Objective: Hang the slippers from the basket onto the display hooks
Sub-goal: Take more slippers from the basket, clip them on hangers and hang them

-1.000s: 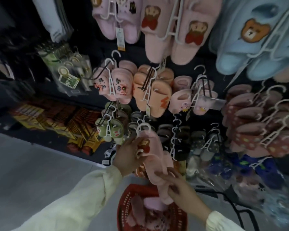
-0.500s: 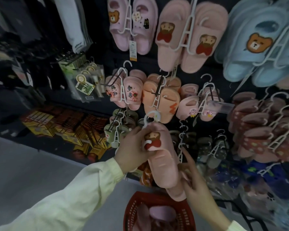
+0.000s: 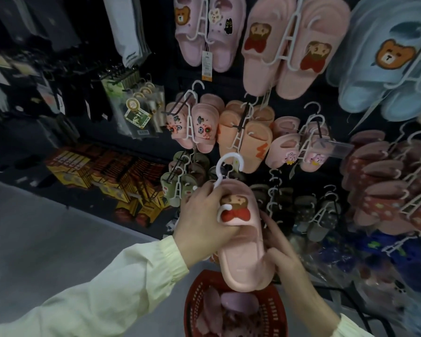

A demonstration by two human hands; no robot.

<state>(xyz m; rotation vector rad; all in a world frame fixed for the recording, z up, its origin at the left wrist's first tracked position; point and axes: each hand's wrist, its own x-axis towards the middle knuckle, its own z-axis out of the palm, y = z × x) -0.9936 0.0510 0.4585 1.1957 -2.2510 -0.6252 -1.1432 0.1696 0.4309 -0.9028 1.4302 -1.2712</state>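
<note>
View: head camera, looking down and forward at a wall of hanging footwear.
Task's thing: a pink pair of slippers (image 3: 243, 249) on a white hanger, held in the air in front of the wall, just above the red basket (image 3: 192, 300) and not yet on any peg.
Left hand (image 3: 204, 222): fingers clenched round the toe end and the hanger stem. This looks like the steering grip, since it sits right below the hanger hook (image 3: 229, 161).
Right hand (image 3: 287, 261): fingers (image 3: 270, 223) curled against the right edge of the pair near the heel, likely steadying the weight so it does not swing.
Long axis: runs nearly up and down in the picture, slightly slanted. Toes and hanger hook point up toward the wall, heels point down at the basket.
Facing: the bear patch and footbed face the camera, soles turned to the wall.
Hook: stands clear above the toes, touching nothing.
Likely target: judging by the same bear patch, the matching pink pair (image 3: 284, 45) higher up marks its row. The black display hooks (image 3: 241, 117) nearby carry other styles.
Basket: sits on the floor (image 3: 58, 239) below the hands, with more slippers (image 3: 236, 302) inside, so work remains.
</note>
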